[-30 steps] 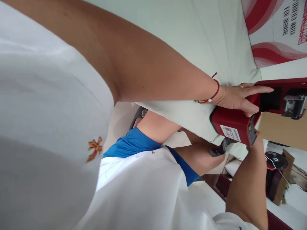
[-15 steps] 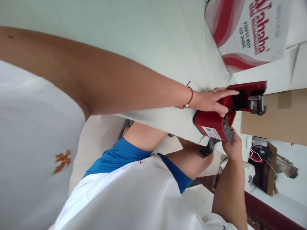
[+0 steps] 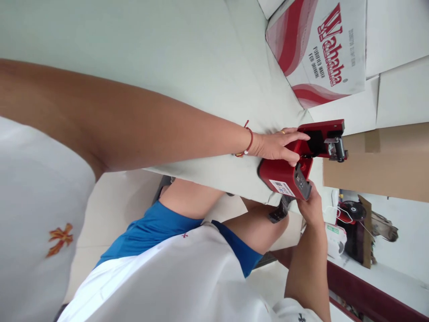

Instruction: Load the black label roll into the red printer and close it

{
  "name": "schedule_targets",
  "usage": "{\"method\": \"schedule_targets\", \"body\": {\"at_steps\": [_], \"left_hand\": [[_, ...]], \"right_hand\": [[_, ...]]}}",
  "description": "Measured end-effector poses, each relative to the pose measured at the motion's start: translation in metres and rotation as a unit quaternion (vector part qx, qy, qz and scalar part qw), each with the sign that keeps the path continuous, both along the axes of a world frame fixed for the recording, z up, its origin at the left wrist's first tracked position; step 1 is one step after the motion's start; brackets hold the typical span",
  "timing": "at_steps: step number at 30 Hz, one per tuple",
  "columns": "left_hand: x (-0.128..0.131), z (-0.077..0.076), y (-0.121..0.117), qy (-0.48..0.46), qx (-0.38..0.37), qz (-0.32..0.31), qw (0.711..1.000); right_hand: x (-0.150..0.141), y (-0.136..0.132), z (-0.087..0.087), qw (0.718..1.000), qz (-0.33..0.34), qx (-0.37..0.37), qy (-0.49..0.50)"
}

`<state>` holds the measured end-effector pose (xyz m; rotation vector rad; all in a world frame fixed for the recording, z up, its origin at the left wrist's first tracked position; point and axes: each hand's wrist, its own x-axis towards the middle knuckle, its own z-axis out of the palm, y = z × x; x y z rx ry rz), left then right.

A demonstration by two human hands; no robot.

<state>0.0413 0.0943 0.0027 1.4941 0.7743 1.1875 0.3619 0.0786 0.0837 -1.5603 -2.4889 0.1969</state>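
A red box-shaped label printer [image 3: 276,173] has its hinged lid [image 3: 321,126] swung open, showing a dark inside and a metal-and-black roller piece. It sits at the edge of a pale green covered table [image 3: 201,53]. From above, my left hand [image 3: 276,145], with a red string bracelet and a ring, grips it, thumb on the body and fingers along the lid side. My right hand [image 3: 311,205] holds the printer's other side near the panel with small buttons; some of its fingers are hidden behind the body. A dark strip [image 3: 281,211] hangs below the printer.
A white and red Wahaha water carton [image 3: 321,49] stands on the table beside white boxes [image 3: 398,94]. A brown cardboard box [image 3: 385,163] lies beyond the printer. Farther off are a black round object [image 3: 351,210], a white cable and other items. My bare knees are under the table edge.
The whole view has shifted, so the printer, hands and cartons appear farther left. Both hands keep the same hold, and the lid stays open.
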Motion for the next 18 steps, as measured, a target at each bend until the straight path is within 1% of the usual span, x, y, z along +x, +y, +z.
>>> {"method": "schedule_targets", "body": {"at_steps": [2, 4, 5, 7, 9, 11, 14, 18], "left_hand": [[0.002, -0.001, 0.003, -0.001, -0.002, 0.002, 1.0], [0.002, 0.0, 0.002, -0.001, -0.006, 0.001, 1.0], [0.0, 0.0, 0.001, -0.003, -0.004, -0.001, 1.0], [-0.004, 0.001, -0.004, -0.007, 0.007, -0.006, 1.0], [-0.009, 0.002, -0.009, -0.006, 0.02, -0.013, 1.0], [-0.012, 0.002, -0.011, 0.002, 0.026, -0.02, 0.999], [-0.012, 0.001, -0.01, 0.009, 0.034, -0.019, 0.999], [-0.008, -0.003, -0.003, 0.009, 0.046, -0.01, 0.999]], "right_hand": [[0.004, -0.007, 0.008, 0.998, -0.024, 0.05, 0.012], [0.01, -0.017, 0.016, 0.994, -0.065, 0.088, 0.017], [0.012, -0.022, 0.02, 0.992, -0.084, 0.089, 0.014], [0.016, -0.031, 0.022, 0.993, -0.108, 0.052, -0.005], [0.016, -0.037, 0.018, 0.993, -0.118, 0.004, -0.03], [0.013, -0.038, 0.011, 0.991, -0.128, -0.005, -0.047], [0.009, -0.039, 0.002, 0.987, -0.148, 0.032, -0.059], [0.009, -0.037, -0.003, 0.98, -0.17, 0.077, -0.072]]}}
